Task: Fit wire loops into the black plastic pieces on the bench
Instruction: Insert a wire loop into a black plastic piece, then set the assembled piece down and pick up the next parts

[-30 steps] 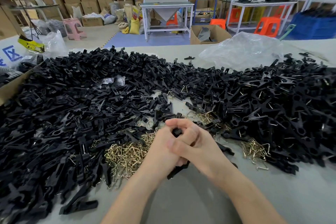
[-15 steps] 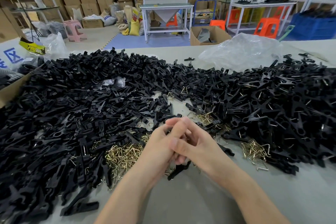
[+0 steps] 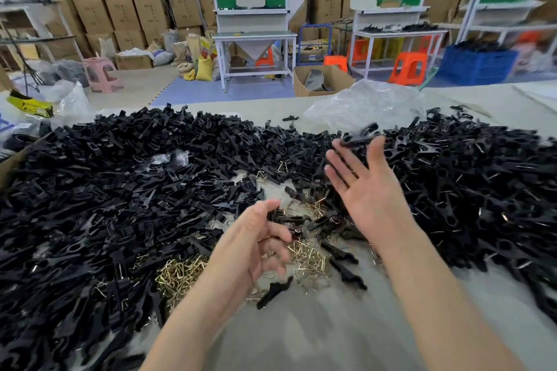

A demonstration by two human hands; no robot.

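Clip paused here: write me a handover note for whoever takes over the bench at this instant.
Right hand: open, palm up; one blurred black plastic piece at its fingertips, contact unclear.
Left hand: fingers loosely curled over the heap of brass wire loops; grip unclear.
Done: right-side pile of black pieces shows wire glints, apparently fitted.
To do: the big left-side pile of black pieces looks mostly unfitted.
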